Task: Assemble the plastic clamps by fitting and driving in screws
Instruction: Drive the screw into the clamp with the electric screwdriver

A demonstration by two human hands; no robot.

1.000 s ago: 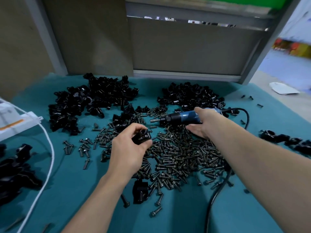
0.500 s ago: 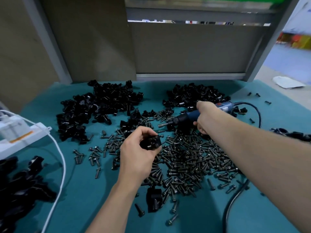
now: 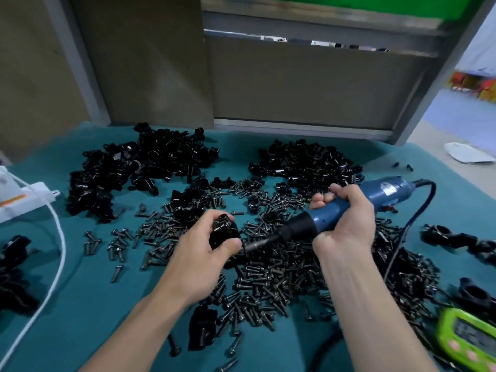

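My left hand (image 3: 201, 253) grips a black plastic clamp (image 3: 224, 230) above the middle of the teal table (image 3: 80, 304). My right hand (image 3: 346, 218) holds a blue electric screwdriver (image 3: 357, 202), tilted down to the left, its bit tip (image 3: 248, 247) right at the clamp by my left thumb. A broad heap of dark screws (image 3: 273, 272) lies under both hands. Black clamp parts sit in two piles at the back, one on the left (image 3: 142, 167) and one on the right (image 3: 303, 165).
A black cord (image 3: 410, 218) runs from the screwdriver's rear across the screws. A white box with a white cable (image 3: 57, 237) lies at the left. Assembled clamps (image 3: 456, 240) rest at the right edge, more black parts (image 3: 13, 272) at the left edge. A green device (image 3: 467, 342) sits bottom right.
My right hand has lifted the screwdriver off the table and swung it toward me, bringing its bit to the clamp in my left hand.
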